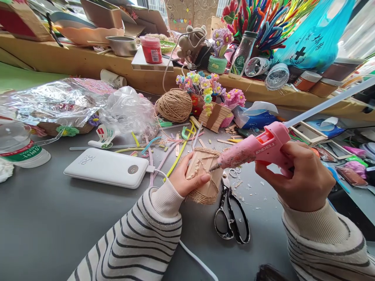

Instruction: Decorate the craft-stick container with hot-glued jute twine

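Observation:
My left hand (187, 177) is closed round a small pot made of wooden craft sticks (205, 175), which has twine wound about its top and bottom. My right hand (299, 175) grips a pink hot glue gun (258, 147) with a clear glue stick running out of its back to the upper right. The gun's nozzle touches the pot's upper right side. Both sleeves are white with dark stripes.
Black-handled scissors (231, 214) lie just right of the pot. A white power bank (107, 168) sits to the left, with its cable running under my left arm. A ball of twine (174, 105), pipe-cleaner flowers (205, 88), plastic bags and loose sticks crowd the back of the grey table (43, 222).

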`<state>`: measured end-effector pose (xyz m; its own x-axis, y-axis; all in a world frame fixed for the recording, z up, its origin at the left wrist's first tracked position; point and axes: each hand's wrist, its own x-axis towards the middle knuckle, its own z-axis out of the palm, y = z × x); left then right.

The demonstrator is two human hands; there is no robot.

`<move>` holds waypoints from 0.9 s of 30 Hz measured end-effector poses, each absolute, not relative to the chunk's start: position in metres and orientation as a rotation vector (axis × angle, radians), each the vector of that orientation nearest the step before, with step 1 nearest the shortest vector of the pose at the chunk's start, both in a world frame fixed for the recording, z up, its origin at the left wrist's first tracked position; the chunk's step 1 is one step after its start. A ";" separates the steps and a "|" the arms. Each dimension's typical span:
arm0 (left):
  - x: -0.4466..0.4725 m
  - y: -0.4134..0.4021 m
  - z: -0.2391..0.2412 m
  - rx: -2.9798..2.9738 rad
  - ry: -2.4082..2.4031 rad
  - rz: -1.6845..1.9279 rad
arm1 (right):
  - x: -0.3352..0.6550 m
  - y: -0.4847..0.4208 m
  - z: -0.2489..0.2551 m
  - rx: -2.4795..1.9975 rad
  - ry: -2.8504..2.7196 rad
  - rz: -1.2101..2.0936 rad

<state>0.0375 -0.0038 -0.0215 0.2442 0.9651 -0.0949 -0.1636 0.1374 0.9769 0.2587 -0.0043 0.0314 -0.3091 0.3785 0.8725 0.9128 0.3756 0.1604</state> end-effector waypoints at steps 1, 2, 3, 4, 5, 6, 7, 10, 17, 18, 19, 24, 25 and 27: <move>0.038 -0.004 -0.022 1.096 0.964 1.034 | 0.259 -0.004 0.031 -1.124 -1.861 -0.869; 0.038 -0.004 -0.023 1.098 0.964 1.033 | 0.259 -0.005 0.031 -1.121 -1.859 -0.868; 0.037 -0.004 -0.023 1.101 0.966 1.031 | 0.259 -0.005 0.031 -1.119 -1.860 -0.867; 0.037 -0.003 -0.024 1.107 0.969 1.030 | 0.260 -0.005 0.031 -1.119 -1.863 -0.868; 0.037 -0.003 -0.025 1.112 0.970 1.029 | 0.260 -0.005 0.031 -1.118 -1.866 -0.871; 0.036 -0.002 -0.026 1.113 0.968 1.027 | 0.260 -0.005 0.032 -1.119 -1.869 -0.874; 0.035 -0.002 -0.027 1.113 0.962 1.021 | 0.260 -0.005 0.032 -1.121 -1.870 -0.875; 0.034 0.000 -0.029 1.100 0.941 1.000 | 0.261 -0.006 0.032 -1.116 -1.872 -0.876; 0.034 0.001 -0.030 1.096 0.923 0.990 | 0.264 -0.001 0.031 -1.041 -1.877 -0.884; 0.034 0.001 -0.030 1.091 0.923 0.992 | 0.265 0.000 0.031 -1.015 -1.875 -0.893; 0.034 0.001 -0.030 1.087 0.925 0.997 | 0.265 0.001 0.031 -0.988 -1.872 -0.902; 0.034 0.001 -0.031 1.078 0.931 1.011 | 0.266 0.002 0.033 -0.957 -1.871 -0.929; 0.034 0.001 -0.031 1.074 0.928 1.014 | 0.266 0.002 0.033 -0.963 -1.874 -0.928; 0.034 0.001 -0.031 1.066 0.923 1.014 | 0.266 0.001 0.033 -0.973 -1.877 -0.916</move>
